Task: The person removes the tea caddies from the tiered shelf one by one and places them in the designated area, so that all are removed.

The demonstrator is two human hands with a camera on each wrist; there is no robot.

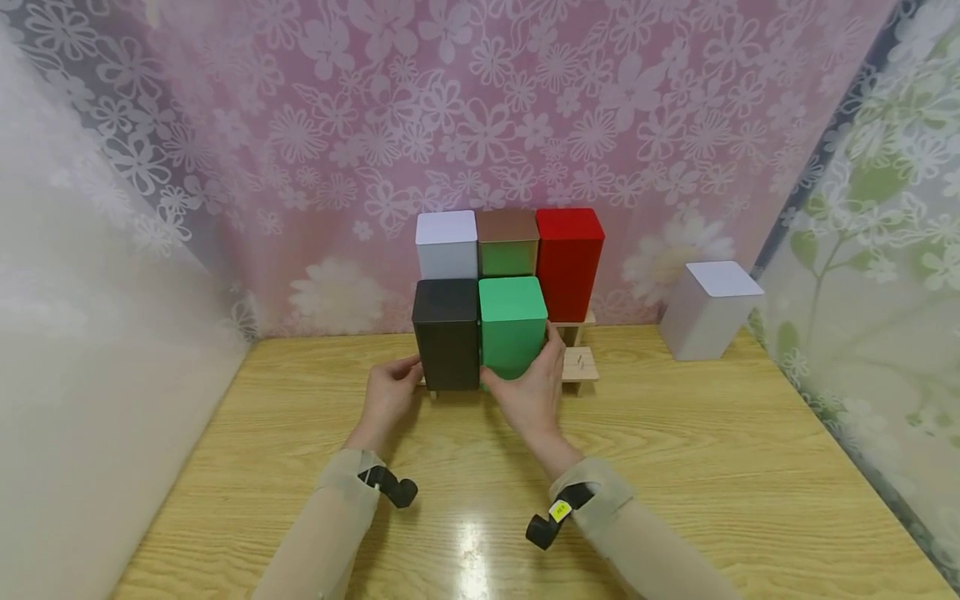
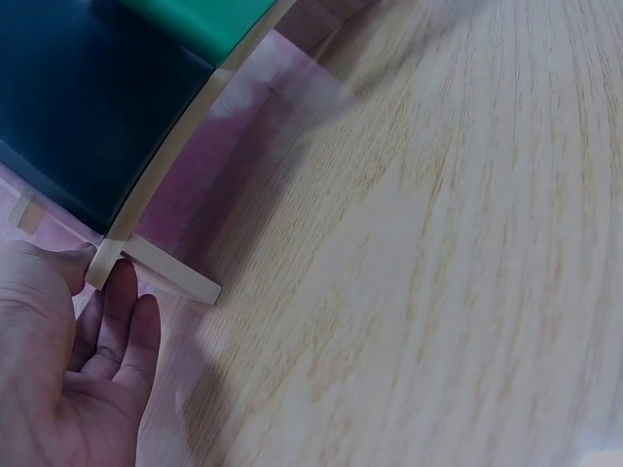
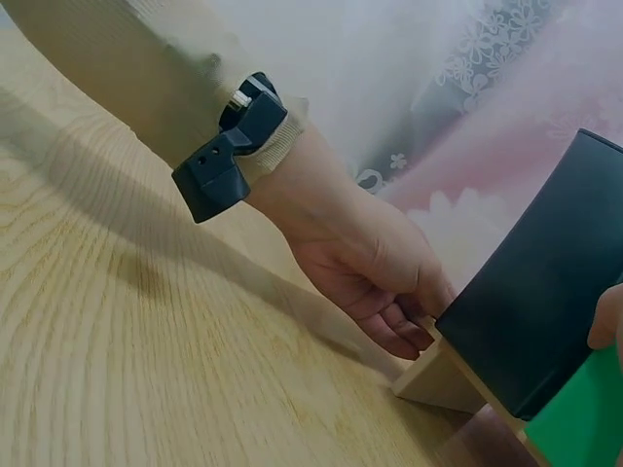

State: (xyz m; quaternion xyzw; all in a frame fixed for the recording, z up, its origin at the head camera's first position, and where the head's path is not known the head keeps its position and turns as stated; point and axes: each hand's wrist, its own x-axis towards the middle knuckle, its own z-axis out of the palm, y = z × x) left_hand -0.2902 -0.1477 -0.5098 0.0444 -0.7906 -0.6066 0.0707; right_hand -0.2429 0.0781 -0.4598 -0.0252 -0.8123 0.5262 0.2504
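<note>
Gripping green box (image 1: pixel 513 333) on lower step of two-step wooden rack (image 1: pixel 581 362) with right hand (image 1: pixel 528 392), thumb on front, fingers round right side. Pinching left end of same step with left hand (image 1: pixel 390 396). Can't tell if green box sits fully on rack. Main risk: could tip black box (image 1: pixel 446 350), just left of green on rack's lower step, likely by a snag of right thumb near that seam or a sideways shove on green. Might also drop either off front of rack, given so little step ahead of both. Could jolt all of rack via a tug at left end; probably worst for boxes on upper step. Count: six boxes. Rack upper step, left to right: one white box (image 1: pixel 447 250), one brown-topped box (image 1: pixel 508 227), one red box (image 1: pixel 567 271). Lower step: one black, one green. Well right of rack, on wood-grain table (image 1: pixel 450 467): one second white box (image 1: pixel 705 312). Also one rack, two hands.
</note>
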